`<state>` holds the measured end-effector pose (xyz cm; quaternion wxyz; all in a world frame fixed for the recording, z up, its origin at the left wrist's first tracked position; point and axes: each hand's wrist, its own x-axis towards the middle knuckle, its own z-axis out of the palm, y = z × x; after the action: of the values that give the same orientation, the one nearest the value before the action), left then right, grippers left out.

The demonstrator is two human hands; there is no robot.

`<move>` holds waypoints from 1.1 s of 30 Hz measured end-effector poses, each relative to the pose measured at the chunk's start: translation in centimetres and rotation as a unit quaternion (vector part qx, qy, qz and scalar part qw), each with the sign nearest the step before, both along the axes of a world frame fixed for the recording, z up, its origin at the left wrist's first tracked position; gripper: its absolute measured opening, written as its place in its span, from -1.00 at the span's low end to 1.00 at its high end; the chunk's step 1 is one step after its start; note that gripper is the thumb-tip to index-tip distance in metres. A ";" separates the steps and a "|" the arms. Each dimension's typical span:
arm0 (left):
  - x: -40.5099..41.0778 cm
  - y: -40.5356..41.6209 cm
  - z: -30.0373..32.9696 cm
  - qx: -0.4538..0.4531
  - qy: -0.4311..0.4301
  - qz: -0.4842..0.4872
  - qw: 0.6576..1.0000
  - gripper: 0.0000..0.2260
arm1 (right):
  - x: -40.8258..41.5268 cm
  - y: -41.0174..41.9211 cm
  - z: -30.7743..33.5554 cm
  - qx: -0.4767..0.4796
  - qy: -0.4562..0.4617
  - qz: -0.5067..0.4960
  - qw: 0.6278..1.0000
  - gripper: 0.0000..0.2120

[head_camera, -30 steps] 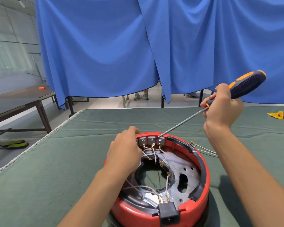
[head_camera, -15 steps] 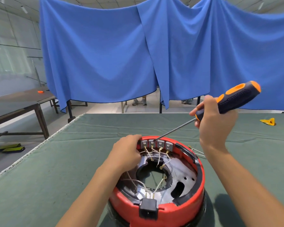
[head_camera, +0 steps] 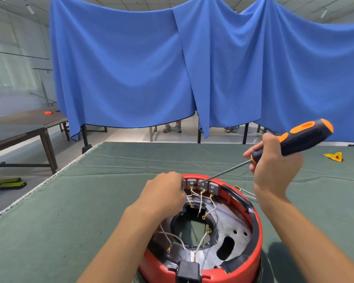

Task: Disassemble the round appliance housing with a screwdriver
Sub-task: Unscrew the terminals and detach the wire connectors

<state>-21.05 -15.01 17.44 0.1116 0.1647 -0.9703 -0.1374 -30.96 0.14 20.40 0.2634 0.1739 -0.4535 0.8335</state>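
**Screwdriver tip meets the terminal row**

I see my right hand (head_camera: 274, 166) gripping one screwdriver (head_camera: 270, 153), its long shaft slanting down-left to four grey terminals (head_camera: 200, 184) on the far rim of the one red housing (head_camera: 253, 231) directly before me. My left hand (head_camera: 164, 193), nearer, curls over that rim.

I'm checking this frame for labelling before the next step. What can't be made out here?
- Head view: the screw head under the tip of the orange-and-black screwdriver is too small to see.
- The left hand covers the far-left rim of the red round housing; its fingers are hidden.
- The housing's near side and black plug socket are cut off by the bottom edge.
- The yellow object on the green cloth is too small to identify.
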 end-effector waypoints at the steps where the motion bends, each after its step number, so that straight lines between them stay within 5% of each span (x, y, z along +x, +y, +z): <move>1: 0.0 0.4 0.1 -0.011 -0.011 0.006 1.000 -0.73 | 0.0 0.0 0.0 0.000 -0.001 0.001 1.000 -0.73; 10: 0.1 0.7 -0.8 -0.043 0.007 -0.012 0.999 -0.60 | 0.3 -0.3 -0.2 0.006 0.010 0.003 1.000 -0.73; 19: 0.3 0.4 -1.0 -0.034 0.058 -0.014 0.998 -0.71 | 1.5 -1.3 0.8 0.060 0.063 -0.017 0.996 -0.71; 33: -0.1 0.2 -1.2 -0.047 0.071 -0.012 0.996 -0.63 | -5.6 -5.7 4.5 0.183 -0.093 -0.080 0.975 -0.75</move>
<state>-21.18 -14.84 16.28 0.1864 0.1373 -0.9673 -0.1041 -36.59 -5.60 24.89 0.2499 0.1040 -0.6335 0.7249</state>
